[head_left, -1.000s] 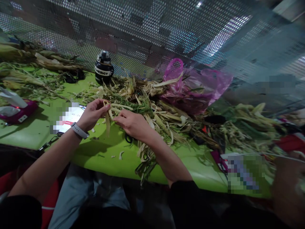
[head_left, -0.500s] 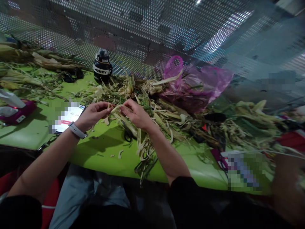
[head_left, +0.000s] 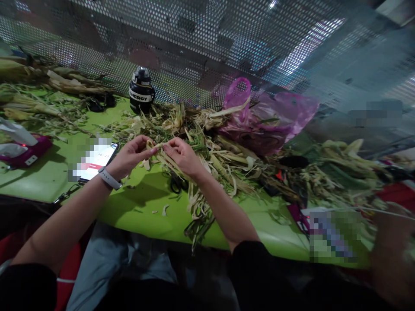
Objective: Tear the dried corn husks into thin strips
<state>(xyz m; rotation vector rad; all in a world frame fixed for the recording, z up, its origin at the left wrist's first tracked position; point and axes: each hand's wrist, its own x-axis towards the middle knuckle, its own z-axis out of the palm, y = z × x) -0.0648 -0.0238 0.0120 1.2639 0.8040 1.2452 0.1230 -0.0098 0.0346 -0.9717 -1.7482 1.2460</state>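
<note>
Between my hands is a pale yellow-green strip of plant husk, its left part curling into a small loop. My left hand, with a light watch band on the wrist, pinches the strip between thumb and fingers. Close beside it on the right, my right hand pinches the same strip with thumb and forefinger. Below and behind the hands spreads a heap of pale husk strips and green scraps. Black scissor handles stick out under my right hand, their blades hidden.
A lit phone lies left on the green table. Behind stand a black bottle and a pink plastic bag against a perforated metal screen. A purple charger-like box is far left. Another person's arm shows at right.
Both hands stay pinched on the husk strip, with the fingertips slightly shifted. The whole view has moved a little, so things sit slightly further right and lower.
</note>
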